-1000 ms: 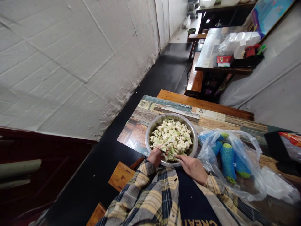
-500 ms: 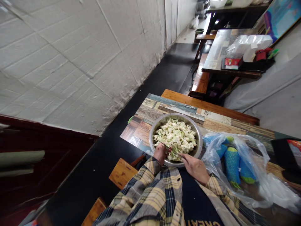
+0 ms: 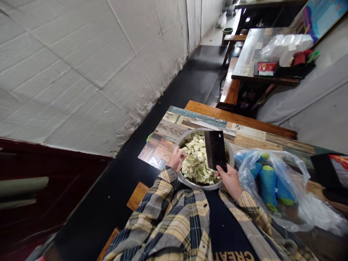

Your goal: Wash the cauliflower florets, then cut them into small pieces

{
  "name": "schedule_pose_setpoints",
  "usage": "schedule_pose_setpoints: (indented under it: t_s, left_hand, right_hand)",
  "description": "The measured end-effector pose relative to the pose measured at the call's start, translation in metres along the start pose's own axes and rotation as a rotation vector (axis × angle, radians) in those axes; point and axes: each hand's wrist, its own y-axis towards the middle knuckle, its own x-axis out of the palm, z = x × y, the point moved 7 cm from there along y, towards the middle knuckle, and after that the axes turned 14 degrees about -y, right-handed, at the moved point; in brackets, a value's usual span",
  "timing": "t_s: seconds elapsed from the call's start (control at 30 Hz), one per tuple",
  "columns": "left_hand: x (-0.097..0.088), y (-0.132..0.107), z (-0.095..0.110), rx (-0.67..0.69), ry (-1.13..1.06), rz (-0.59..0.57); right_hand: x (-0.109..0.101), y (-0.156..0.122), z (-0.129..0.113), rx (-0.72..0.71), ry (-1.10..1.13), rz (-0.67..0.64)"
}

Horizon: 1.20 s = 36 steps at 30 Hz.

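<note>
Left hand point(image 3: 177, 158) at left rim of metal bowl point(image 3: 202, 186), palm turned inward, fingers bent and slightly apart above the near-left part of the contents; whether anything is pinched between them, cannot tell. Left forearm, in plaid sleeve point(image 3: 154, 194), slants in from the near side. Right hand point(image 3: 230, 180) at the bowl's near-right rim, closed firmly round the handle end of a cleaver point(image 3: 216, 150), handle mostly hidden by the hand. Thumb lies against the near end of the blade. Broad dark blade tilts up over the right half of the bowl, flat face showing, far end reaching about the far rim.

Bowl stands on patchwork-patterned table point(image 3: 163, 145), close in front of the person. Inside: a heap of cauliflower pieces point(image 3: 197, 156), pale with greenish stems, longer stems toward the near side; the blade covers part of the right side.

Just right of bowl, clear plastic bag point(image 3: 299, 217), mouth slack, with blue-netted bundles point(image 3: 268, 185) in it, green at their ends. Farther right, black holder point(image 3: 323, 170) with a red-and-orange packet point(image 3: 341, 165). On far table point(image 3: 246, 59), black tray point(image 3: 290, 72) holding a red box point(image 3: 266, 67)
</note>
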Motion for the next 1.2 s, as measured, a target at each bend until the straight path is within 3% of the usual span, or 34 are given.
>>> schedule_pose_setpoints:
  t_s: [0.1,0.17,0.27,0.33,0.5,0.73,0.9,1.07,1.2]
  left_hand:
    - [-0.006,0.013,0.001,0.014,0.081,0.019]
    - [-0.014,0.017,0.000,0.082,0.283,0.031]
    - [-0.016,0.018,-0.006,0.162,0.675,-0.073]
    - [-0.014,0.016,-0.015,0.177,0.826,-0.161]
    - [-0.010,0.015,-0.021,0.185,0.834,-0.187]
    - [-0.011,0.035,-0.007,0.118,0.657,-0.107]
    - [-0.015,0.026,-0.007,0.181,0.888,-0.128]
    - [-0.018,-0.003,-0.027,0.197,1.057,-0.221]
    - [-0.016,-0.009,-0.031,0.219,1.183,-0.225]
  right_hand:
    - [-0.006,-0.009,0.009,0.015,0.001,0.002]
    - [-0.009,-0.015,0.014,-0.002,-0.039,-0.012]
    - [-0.012,-0.021,0.019,-0.040,-0.093,-0.055]
    - [-0.012,-0.024,0.019,-0.056,-0.108,-0.082]
    - [-0.012,-0.025,0.011,-0.097,-0.117,-0.119]
    - [-0.017,-0.024,0.014,-0.094,-0.110,-0.114]
    - [-0.018,-0.022,0.021,-0.091,-0.094,-0.119]
    - [-0.020,-0.020,0.026,-0.097,-0.084,-0.118]
    - [-0.023,-0.021,0.026,-0.096,-0.074,-0.117]
